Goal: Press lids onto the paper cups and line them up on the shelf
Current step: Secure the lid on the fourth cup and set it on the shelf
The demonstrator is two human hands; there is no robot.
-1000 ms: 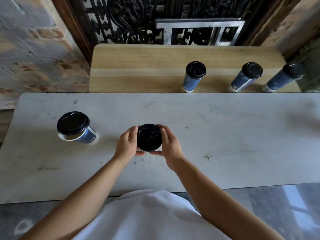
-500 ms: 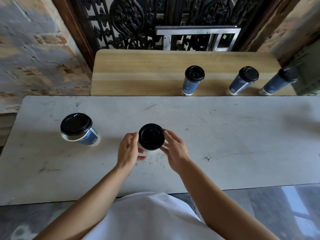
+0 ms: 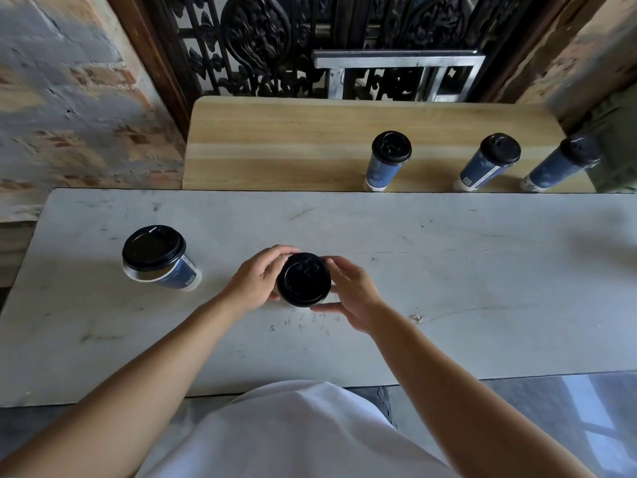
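Three cups [image 3: 489,163] stand on the shelf [image 3: 282,146] behind the table [image 3: 482,288] – another cup [image 3: 160,258] at its left

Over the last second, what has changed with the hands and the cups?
Little. The left hand curled its fingers further over the far rim of the lidded cup, and the right hand shifted to its near side. Both hold it on the table. The other table cup and the three shelf cups stayed.

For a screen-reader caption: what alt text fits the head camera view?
Both hands, left hand and right hand, grip a black-lidded paper cup on a pale table. Another lidded cup stands to the left; three lidded cups line the wooden shelf behind.
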